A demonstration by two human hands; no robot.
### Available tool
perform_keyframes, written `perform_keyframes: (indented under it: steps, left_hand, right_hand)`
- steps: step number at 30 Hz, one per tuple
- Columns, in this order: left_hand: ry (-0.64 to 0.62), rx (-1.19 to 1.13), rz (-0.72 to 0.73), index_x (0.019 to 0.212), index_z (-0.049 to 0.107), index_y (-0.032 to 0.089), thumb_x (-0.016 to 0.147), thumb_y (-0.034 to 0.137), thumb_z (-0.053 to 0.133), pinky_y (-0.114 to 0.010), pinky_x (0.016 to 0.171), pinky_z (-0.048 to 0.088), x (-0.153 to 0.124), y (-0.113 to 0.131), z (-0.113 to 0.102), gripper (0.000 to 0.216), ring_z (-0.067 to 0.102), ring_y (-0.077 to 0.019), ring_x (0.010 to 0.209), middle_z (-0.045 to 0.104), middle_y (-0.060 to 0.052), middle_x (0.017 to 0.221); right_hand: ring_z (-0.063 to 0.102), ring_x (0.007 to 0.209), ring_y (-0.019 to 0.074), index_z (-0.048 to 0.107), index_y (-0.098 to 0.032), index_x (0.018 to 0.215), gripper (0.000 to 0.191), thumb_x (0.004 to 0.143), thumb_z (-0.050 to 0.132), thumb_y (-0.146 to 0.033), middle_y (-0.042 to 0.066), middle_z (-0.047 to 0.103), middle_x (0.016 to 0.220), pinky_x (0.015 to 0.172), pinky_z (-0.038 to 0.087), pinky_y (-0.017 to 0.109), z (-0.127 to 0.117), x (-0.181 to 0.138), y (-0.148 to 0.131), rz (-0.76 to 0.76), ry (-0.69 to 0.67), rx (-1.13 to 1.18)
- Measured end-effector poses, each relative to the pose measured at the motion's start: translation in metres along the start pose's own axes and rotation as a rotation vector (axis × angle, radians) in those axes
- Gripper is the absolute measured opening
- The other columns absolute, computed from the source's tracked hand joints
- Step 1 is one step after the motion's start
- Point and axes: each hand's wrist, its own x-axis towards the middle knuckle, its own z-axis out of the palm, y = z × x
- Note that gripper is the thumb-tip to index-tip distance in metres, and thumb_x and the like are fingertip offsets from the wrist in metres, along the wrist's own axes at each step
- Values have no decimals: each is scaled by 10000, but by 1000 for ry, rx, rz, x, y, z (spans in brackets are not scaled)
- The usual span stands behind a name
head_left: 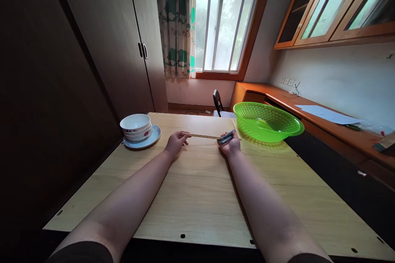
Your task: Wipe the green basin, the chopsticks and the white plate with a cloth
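Note:
A pair of thin wooden chopsticks [203, 136] stretches level between my two hands above the table. My left hand [177, 143] pinches their left end. In my right hand [231, 145], palm turned up, lies a folded dark grey-blue cloth [225, 137], closed around the chopsticks' right end. Left of my left hand, several white bowls [135, 123] with a floral pattern are stacked on a blue-rimmed plate [156, 135]. A bright green plastic basket [267, 125] stands to the right of my right hand. More thin sticks [235, 125] lie beside the basket, partly hidden.
The light wooden table [191, 197] has dark holes along its edges. A dark wardrobe [108, 41] rises at the left. Behind the table stands a black folding chair [217, 100]. White paper sheets [328, 114] lie on the orange desk [262, 87] along the right wall.

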Motion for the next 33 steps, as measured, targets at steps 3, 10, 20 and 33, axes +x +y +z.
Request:
perform_keyframes:
  steps: [3,10,20,33]
  left_hand:
    - [127,-160,-53,834,629,145,668,465,743,-217,514,402,7,-3,-6,378,536,-81,518,701,-43,819]
    - [170,-297,-142,843,553,166,842,423,584,-186,498,390,12,-3,-13,259,443,-39,473,647,-19,775]
    - [-150,-229,-269,990,689,132,677,284,744,-191,476,352,-2,-3,6,352,439,-45,500,676,-50,845]
    - [-192,-117,-221,1090,596,149,750,388,707,-253,629,464,-4,-12,16,430,612,-139,713,680,-50,883]
  right_hand:
    - [654,612,162,578,-192,829,309,963,426,-426,19,668,685,585,552,323,2,-5,6,151,-114,-116]
    - [709,708,216,580,-145,973,191,959,451,-285,105,721,817,612,595,396,-2,-7,18,392,-287,-387]
    - [718,699,214,571,-118,1016,194,957,437,-246,129,728,808,603,595,365,8,-23,39,459,-304,-549]
    - [702,652,201,603,-150,933,168,789,687,-174,62,717,746,583,580,320,15,-57,80,459,-667,-706]
